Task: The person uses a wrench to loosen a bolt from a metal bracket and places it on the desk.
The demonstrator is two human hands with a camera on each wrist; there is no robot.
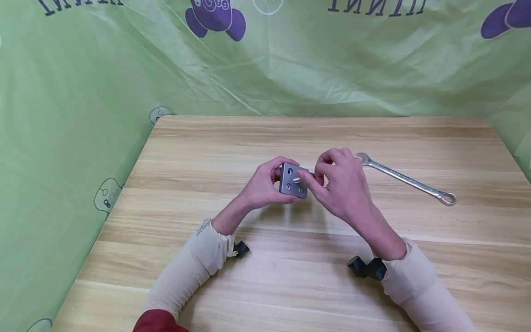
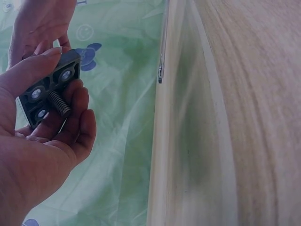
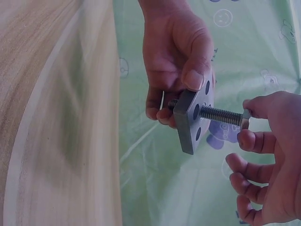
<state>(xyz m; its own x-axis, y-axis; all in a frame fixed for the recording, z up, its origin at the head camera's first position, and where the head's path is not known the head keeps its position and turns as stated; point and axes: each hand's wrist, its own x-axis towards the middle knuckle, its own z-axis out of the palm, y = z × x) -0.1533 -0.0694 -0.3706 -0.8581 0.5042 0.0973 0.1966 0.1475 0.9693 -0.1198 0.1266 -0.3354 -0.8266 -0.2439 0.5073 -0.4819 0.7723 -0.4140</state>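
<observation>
Between the two hands is a thick grey square plate (image 1: 294,190) with a hole near each corner. My left hand (image 1: 265,182) grips it by its edges, with the thumb on one edge in the left wrist view. A threaded bolt (image 3: 221,116) passes through the plate's middle, and its threaded end (image 2: 60,103) sticks out on the far side, beside the left fingers. My right hand (image 1: 342,182) pinches the bolt's hex head (image 3: 245,119) between thumb and index finger; its other fingers are loosely bent. Much of the head is hidden by the fingers in the head view.
A silver combination wrench (image 1: 404,177) lies on the wood-grain table (image 1: 265,286), right of the right hand. Green printed cloth (image 1: 265,78) hangs behind the table and along its left side. Black wrist cameras (image 1: 367,268) protrude from both sleeves.
</observation>
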